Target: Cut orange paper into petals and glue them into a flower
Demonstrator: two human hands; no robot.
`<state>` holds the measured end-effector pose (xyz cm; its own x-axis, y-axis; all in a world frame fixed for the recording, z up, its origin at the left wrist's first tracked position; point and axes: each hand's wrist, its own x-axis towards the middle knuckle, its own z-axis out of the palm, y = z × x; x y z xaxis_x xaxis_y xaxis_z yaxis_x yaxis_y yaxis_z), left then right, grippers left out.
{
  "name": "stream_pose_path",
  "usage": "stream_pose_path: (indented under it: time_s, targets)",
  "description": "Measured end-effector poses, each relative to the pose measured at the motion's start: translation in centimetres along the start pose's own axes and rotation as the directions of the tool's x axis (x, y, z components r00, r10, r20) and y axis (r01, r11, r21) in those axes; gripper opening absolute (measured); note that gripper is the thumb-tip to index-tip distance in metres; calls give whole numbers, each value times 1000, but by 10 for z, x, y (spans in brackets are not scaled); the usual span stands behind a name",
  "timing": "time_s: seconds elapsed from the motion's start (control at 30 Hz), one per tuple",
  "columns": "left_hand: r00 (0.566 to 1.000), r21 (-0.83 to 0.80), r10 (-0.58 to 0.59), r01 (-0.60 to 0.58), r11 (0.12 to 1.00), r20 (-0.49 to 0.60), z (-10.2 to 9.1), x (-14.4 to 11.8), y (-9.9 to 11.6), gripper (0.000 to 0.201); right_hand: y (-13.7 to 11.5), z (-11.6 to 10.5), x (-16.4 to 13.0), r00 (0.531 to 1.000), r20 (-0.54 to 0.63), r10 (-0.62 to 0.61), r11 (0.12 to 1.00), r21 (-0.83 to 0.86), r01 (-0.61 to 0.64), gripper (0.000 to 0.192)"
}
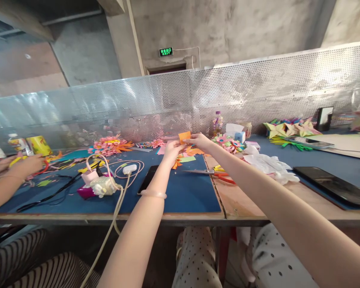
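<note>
An orange piece of paper [185,136] stands up between my hands, above the far part of the blue table mat [192,196]. My right hand [200,142] pinches its lower right edge. My left hand [173,152], below a pale bangle, closes its fingers at the lower left of the same paper. Beneath them lie more orange sheets [195,151] and a light green slip [188,159]. Scissors [223,175] with orange handles rest under my right forearm, blades pointing left. A black phone [148,179] lies left of my left forearm, which partly hides it.
At far left, a co-worker's hands [27,165] work near red-handled scissors. Chargers and cables [100,184] crowd the left. Pink paper flowers [111,145], a bottle [217,122] and tissues [235,131] line the back. White gloves [268,164] and a large phone [333,186] lie right.
</note>
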<state>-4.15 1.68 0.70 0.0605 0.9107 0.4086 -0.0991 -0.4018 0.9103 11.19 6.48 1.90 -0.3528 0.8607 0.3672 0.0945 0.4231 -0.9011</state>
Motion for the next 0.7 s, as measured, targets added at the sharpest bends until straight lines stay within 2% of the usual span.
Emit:
stream_pose_path:
  time_s: [0.1, 0.43, 0.7]
  targets:
    - [1000, 6, -3, 3, 1000, -8, 0, 0, 0, 30, 2, -1, 0, 1000, 23, 20, 1000, 6, -20, 33]
    - [1000, 0, -11, 11, 1000, 19, 0, 0, -1, 31, 0, 2, -1, 997, -73, 31, 999, 38, -28, 38]
    - [999, -4, -36, 36, 999, 13, 0, 0, -1, 28, -1, 2, -2, 995, -92, 38, 998, 56, -33, 38]
